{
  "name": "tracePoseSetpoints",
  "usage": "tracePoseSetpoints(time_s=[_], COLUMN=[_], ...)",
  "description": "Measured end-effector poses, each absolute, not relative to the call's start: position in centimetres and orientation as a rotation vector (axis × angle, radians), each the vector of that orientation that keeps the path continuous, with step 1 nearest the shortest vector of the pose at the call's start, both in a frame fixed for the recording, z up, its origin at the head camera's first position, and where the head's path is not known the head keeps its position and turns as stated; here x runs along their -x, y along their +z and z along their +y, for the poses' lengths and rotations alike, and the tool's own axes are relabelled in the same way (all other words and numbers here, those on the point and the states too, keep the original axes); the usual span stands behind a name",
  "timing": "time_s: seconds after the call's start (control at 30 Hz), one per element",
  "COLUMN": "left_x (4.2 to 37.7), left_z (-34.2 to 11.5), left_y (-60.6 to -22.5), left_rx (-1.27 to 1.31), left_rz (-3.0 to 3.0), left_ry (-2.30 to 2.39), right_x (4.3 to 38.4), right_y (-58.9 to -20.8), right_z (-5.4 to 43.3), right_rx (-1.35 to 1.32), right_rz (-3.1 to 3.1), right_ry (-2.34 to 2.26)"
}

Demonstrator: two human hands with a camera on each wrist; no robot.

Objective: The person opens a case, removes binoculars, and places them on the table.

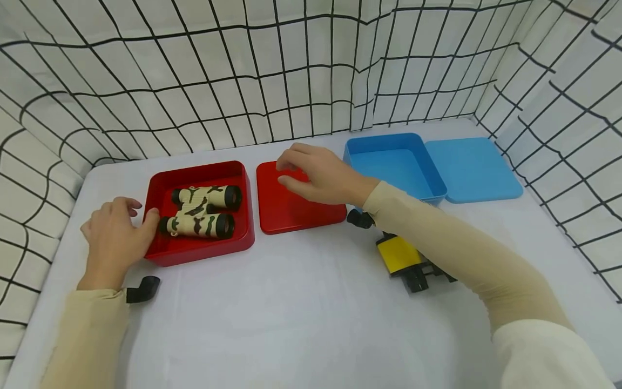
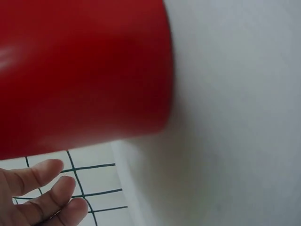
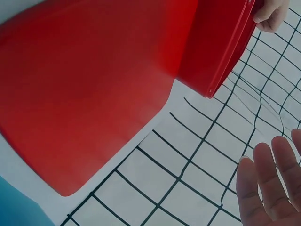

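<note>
Camouflage binoculars (image 1: 201,210) lie inside the open red box (image 1: 238,246) on the left. At that box's left wall is my left hand (image 1: 114,232): its thumb touches the wall, and its fingers are loosely bent beside it. The red lid (image 1: 296,216) lies flat on the table, to the right of the box. Above the lid hovers my right hand (image 1: 320,175), fingers relaxed and holding nothing. In the right wrist view, the right fingers (image 3: 275,179) stand apart from the lid.
An open blue box (image 1: 396,162) stands at the back right, with a blue lid (image 1: 473,170) beside it. A yellow and black object (image 1: 400,259) is partly hidden under my right forearm. Black wire grid (image 1: 291,81) borders the table at the back and both sides.
</note>
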State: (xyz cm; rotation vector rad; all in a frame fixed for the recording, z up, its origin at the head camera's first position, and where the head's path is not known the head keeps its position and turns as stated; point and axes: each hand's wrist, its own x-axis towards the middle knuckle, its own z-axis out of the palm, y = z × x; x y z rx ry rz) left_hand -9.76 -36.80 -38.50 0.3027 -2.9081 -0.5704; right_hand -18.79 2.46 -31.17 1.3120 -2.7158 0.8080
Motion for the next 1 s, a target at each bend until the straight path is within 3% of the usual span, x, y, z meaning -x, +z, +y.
tracePoseSetpoints(time_s=[1.0], left_x=[8.9], left_z=[-36.9], left_y=[-37.8], left_rx=[-0.05], left_rz=[-2.872], left_ry=[-0.181], right_x=[21.5], right_y=[-31.3], right_z=[-7.3], right_rx=[-1.592], right_rz=[-2.556], right_ry=[0.529])
